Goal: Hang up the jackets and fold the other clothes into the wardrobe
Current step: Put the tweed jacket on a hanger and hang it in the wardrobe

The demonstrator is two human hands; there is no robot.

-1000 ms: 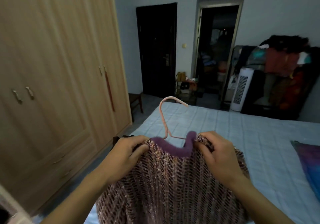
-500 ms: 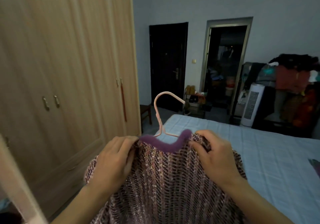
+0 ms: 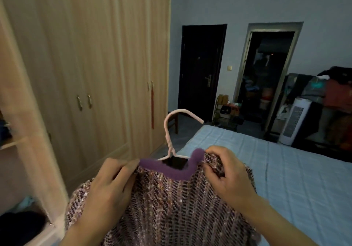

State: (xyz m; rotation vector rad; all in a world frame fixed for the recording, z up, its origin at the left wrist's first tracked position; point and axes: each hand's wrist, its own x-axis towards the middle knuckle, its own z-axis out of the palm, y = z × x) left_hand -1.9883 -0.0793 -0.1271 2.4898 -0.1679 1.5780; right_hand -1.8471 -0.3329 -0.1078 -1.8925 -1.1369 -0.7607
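Observation:
A pink-and-purple woven jacket with a purple collar hangs on a pale pink hanger, whose hook stands up above the collar. My left hand grips the jacket's left shoulder and my right hand pinches its right shoulder. I hold the jacket up in front of me, between the bed and the wooden wardrobe. The wardrobe's nearest section, at the far left, stands open with a shelf in sight.
A bed with a light blue cover lies to the right. Closed wardrobe doors run along the left. Behind are a dark door, an open doorway, a white fan heater and a rack piled with clothes.
My view has turned left toward the wardrobe and its open section has come into sight. The jacket on its hanger has risen slightly, with both hands still on its shoulders.

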